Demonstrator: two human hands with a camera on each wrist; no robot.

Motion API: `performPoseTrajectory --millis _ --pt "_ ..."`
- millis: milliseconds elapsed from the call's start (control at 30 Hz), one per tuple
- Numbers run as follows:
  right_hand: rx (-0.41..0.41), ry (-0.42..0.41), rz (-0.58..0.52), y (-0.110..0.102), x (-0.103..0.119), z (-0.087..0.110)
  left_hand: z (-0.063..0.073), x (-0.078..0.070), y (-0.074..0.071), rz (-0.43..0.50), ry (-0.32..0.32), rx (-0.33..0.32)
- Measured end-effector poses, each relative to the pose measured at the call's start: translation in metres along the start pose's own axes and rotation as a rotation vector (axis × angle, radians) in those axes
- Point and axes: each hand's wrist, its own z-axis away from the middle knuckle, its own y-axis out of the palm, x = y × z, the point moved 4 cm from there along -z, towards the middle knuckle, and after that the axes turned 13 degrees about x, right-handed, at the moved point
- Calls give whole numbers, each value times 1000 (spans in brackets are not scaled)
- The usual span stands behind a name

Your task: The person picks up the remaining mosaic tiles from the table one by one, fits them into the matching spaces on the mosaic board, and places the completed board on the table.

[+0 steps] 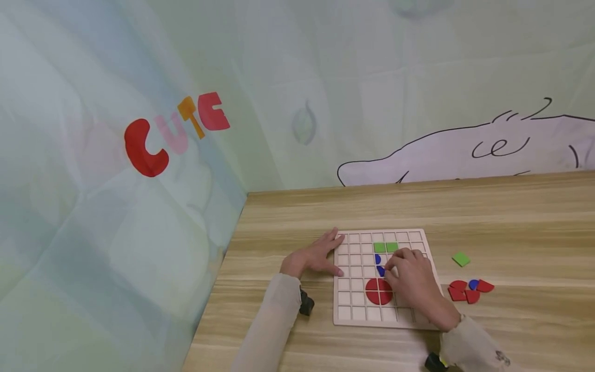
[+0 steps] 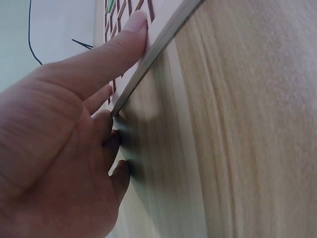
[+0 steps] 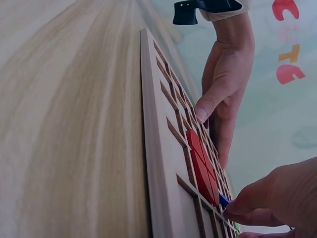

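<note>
A pale wooden grid board (image 1: 345, 313) lies on the table. Against its left edge rests my left hand (image 1: 316, 257), thumb and fingers spread, the thumb on the board's border. My right hand (image 1: 411, 274) is over the middle of the grid, thumb and fingertips pinching a small blue rounded piece (image 1: 381, 271), partly covered by them. Just above it in the head view sits a blue half-circle piece (image 1: 377, 259). Two green squares (image 1: 379, 247) fill neighbouring cells higher up. Below, red quarter pieces (image 1: 372, 298) form a circle; the right wrist view shows this red circle (image 3: 200, 168) beside the fingertips.
Right of the board lie a loose green square (image 1: 461, 259), several red pieces (image 1: 457, 294) and a blue piece (image 1: 473, 284). Printed cloth (image 1: 288, 103) hangs behind and left of the wooden table (image 1: 534, 232). Dark wrist cameras (image 1: 306, 303) sit on both wrists.
</note>
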Motion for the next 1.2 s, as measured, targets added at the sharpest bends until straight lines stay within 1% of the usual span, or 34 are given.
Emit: performPoseTrajectory --millis 200,500,800,1000,1200 --pt "12 -10 1 2 -1 0 0 0 1 -7 -10 3" --pt "-11 -31 18 2 0 2 -1 -1 1 -28 -3 -2" --pt "-19 -32 -1 1 -2 2 1 -2 0 -11 9 -2" --pt "-33 -51 -8 -7 -3 5 1 -1 -2 9 19 3" --pt "-42 -55 7 -20 -10 16 2 -2 -2 10 14 5"
